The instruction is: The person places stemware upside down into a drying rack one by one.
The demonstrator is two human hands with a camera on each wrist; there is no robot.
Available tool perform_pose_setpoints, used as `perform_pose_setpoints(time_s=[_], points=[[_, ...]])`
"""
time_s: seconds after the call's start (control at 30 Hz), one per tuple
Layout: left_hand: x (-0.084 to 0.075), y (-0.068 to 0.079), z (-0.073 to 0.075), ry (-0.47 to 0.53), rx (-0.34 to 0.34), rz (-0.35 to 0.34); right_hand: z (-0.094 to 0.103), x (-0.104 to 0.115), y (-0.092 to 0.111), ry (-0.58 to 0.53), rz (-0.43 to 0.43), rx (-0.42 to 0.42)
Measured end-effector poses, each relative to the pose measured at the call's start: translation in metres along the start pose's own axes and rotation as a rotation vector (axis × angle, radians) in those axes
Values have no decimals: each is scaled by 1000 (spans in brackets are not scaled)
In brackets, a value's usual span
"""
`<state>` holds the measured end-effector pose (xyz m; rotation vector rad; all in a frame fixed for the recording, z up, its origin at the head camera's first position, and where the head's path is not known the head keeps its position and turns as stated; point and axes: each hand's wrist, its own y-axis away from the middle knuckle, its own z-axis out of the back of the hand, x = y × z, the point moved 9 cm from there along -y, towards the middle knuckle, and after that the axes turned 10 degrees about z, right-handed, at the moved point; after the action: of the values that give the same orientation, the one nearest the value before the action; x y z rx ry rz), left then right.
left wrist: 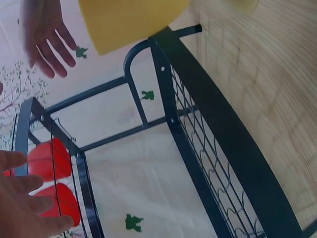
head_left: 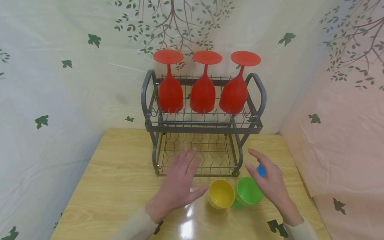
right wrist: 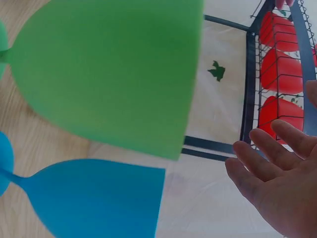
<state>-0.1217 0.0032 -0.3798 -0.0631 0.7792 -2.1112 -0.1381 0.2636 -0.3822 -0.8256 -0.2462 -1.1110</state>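
My left hand [head_left: 180,185] hovers with fingers spread in front of the rack's lower shelf, its thumb pointing toward a yellow goblet [head_left: 221,194]. On the other side, my right hand [head_left: 271,183] is held with loosely bent fingers and nothing in its grasp. Beside it stand a green goblet [head_left: 249,190] and a blue goblet [head_left: 261,170], the blue one partly hidden behind that hand. In the right wrist view the green goblet [right wrist: 109,74] and blue goblet [right wrist: 99,198] stand upright on their stems, apart from the right hand [right wrist: 282,173].
A dark two-tier dish rack [head_left: 204,129] stands at the back of the wooden table [head_left: 120,166]. On its upper tier, three red goblets [head_left: 202,95] stand upside down in a row. A patterned cloth [head_left: 75,83] hangs behind and at both sides.
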Motion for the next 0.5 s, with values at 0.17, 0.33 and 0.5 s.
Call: perform_pose_setpoints(time_s=[0.17,0.33,0.5], points=[[-7,-2,-24,-44,192,26,2,-6,4,13,-13,6],[-14,-2,-46,-83,340,40,2,-8,6,9,-11,8],[-24,-2,-62,-98,440,31,2,-10,8,6,-16,8]])
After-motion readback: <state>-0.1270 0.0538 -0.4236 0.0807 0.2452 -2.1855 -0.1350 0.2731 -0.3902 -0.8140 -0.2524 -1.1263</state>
